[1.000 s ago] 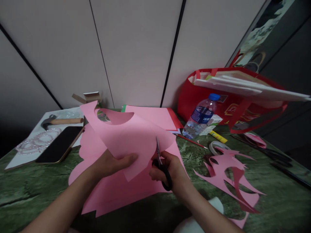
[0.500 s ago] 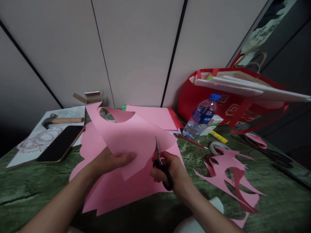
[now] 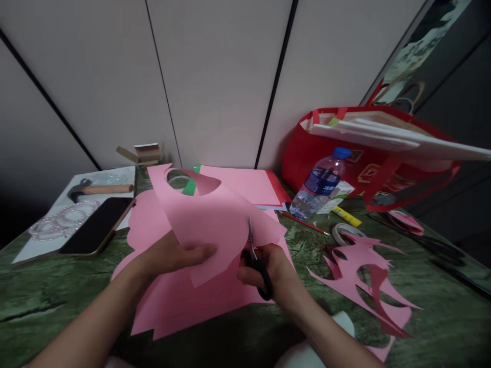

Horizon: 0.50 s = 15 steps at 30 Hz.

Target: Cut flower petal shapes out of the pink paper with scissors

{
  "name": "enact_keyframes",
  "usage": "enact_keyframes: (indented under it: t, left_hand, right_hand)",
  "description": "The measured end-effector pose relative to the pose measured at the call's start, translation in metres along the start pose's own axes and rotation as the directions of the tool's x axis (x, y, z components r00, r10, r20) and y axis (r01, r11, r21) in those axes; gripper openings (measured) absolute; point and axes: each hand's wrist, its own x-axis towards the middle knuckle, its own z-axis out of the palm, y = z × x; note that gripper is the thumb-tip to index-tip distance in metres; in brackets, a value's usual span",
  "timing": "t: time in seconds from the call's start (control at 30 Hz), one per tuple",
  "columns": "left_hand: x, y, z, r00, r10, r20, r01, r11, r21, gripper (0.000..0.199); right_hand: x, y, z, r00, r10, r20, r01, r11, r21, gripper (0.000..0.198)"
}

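My left hand (image 3: 184, 254) pinches a sheet of pink paper (image 3: 215, 220), its thumb on top and its fingers hidden underneath. A rounded piece is cut out of the sheet's far edge. In my right hand (image 3: 274, 268) is a pair of scissors (image 3: 259, 269) with black handles. Their blades point away from me and lie at the sheet's right part, along a cut. Beneath the held sheet, larger pink paper (image 3: 199, 309) with a scalloped left edge rests on the table.
Pink paper scraps (image 3: 378, 286) lie at the right, by a tape roll (image 3: 347, 235). Behind are a water bottle (image 3: 321, 181), a glue stick (image 3: 346, 216), a red pencil (image 3: 305, 222) and a red bag (image 3: 303, 148). A phone (image 3: 97, 225) and a hammer (image 3: 103, 189) are at the left.
The held pink sheet has shifted slightly to the right and turned a little, uncovering more behind its cut-out edge. Both hands keep their holds, and the scissors stay at the cut.
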Motion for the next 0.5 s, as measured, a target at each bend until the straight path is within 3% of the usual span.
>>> enact_keyframes:
  t: [0.37,0.5]
  left_hand:
    - [-0.0004,0.0010,-0.0041,0.998,-0.039,0.042,0.039,0.999,-0.019,0.042]
    - [-0.0007,0.0021,-0.0054,0.998,-0.026,0.050,0.027,0.999,-0.023,0.040]
  right_hand:
    - [-0.0028,-0.0035,-0.0004,0.999,-0.006,0.036,0.008,0.998,-0.059,0.031]
    - [-0.0019,-0.0033,0.0003,1.000,0.009,-0.013,-0.010,0.997,-0.075,0.034]
